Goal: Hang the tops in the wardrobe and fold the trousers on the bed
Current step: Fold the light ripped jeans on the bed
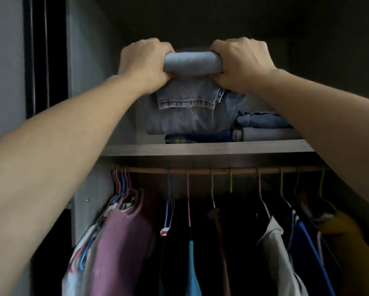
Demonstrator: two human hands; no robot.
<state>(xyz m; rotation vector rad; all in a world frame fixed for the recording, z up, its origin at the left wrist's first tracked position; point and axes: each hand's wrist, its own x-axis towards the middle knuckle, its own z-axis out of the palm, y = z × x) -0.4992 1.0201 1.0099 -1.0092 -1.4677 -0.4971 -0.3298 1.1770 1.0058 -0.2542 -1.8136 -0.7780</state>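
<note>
Head: folded trousers (193, 63) between the fingers (218, 47)

1 view only: head-worn, wide-angle, facing forward into the wardrobe (89, 60), close up; about level with shelf (200, 148) front edge, rail (179, 170) just beneath, hung tops (123, 242) filling lower frame.

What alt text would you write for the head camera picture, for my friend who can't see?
The left hand and right hand grip a folded pair of pale jeans at a wardrobe shelf holding more folded denim. Below it, tops hang on coloured hangers from a rail.
</note>
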